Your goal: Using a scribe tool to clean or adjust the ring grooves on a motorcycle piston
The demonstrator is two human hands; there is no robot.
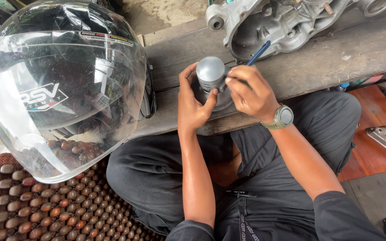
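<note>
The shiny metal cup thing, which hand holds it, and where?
The left hand grips the metal piston by its side wall. The right hand holds a blue-handled tool by its lower end, against the piston.

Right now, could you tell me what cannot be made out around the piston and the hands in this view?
Head view only:
- Lower part of the piston: hidden by the left hand and right hand.
- Working tip of the blue-handled tool: covered by the right hand's fingers.
- Engine casing: cut off by the top edge.
- What lies behind the helmet: blocked by its visor.
</note>
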